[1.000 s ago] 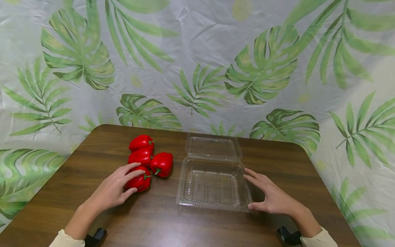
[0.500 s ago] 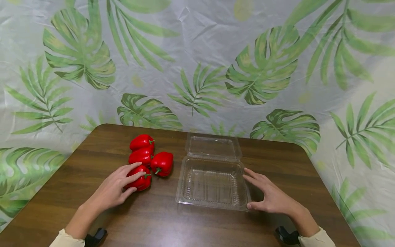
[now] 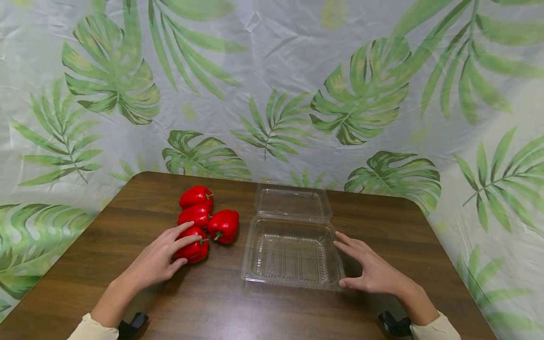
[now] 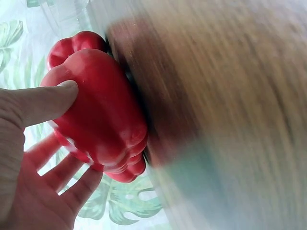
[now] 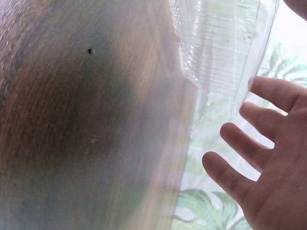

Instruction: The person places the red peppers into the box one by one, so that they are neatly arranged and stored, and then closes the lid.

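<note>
My left hand (image 3: pixel 157 257) spans a glossy red bell pepper (image 3: pixel 195 252) lying on the table, thumb on its near side and fingers over the top. In the left wrist view the thumb lies against this pepper (image 4: pixel 100 105), and the fingertips go out of sight behind it. My right hand (image 3: pixel 369 269) is at the right side of a clear plastic clamshell container (image 3: pixel 289 259), thumb by the near corner and fingertips at the rim. The right wrist view shows those fingers (image 5: pixel 244 146) straight and spread beside the container wall (image 5: pixel 216 52).
Three more red bell peppers cluster just beyond, one (image 3: pixel 224 226) to the right, one (image 3: pixel 194 214) behind and one (image 3: pixel 195 196) farthest back. The container's lid (image 3: pixel 293 203) lies folded back toward the far table edge. A leaf-printed cloth (image 3: pixel 272 94) hangs behind the brown table (image 3: pixel 212 302).
Both hands keep nearly the same places, the left at the bell pepper and the right at the container rim. The peppers and container stay where they were; the view shifts very slightly.
</note>
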Motion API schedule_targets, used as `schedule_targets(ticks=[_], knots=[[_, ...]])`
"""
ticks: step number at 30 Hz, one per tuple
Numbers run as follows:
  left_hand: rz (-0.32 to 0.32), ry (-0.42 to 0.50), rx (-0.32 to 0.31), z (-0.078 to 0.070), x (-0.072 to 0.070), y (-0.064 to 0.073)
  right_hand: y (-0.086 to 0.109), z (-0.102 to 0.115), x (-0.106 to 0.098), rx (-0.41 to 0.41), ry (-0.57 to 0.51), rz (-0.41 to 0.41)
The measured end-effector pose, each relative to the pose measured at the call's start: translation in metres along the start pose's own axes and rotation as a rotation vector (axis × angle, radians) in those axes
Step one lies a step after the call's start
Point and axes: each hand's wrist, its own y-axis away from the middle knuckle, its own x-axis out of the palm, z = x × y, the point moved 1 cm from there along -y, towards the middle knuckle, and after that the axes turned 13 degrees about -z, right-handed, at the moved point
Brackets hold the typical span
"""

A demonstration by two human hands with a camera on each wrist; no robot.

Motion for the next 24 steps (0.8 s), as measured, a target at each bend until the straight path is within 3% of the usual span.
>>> schedule_targets(ticks=[24], knots=[[0.078,0.036,-0.101,-0.0029,-0.0071,-0.0025,-0.0008,-0.0011,0.0040,0.024,0.004,0.016]])
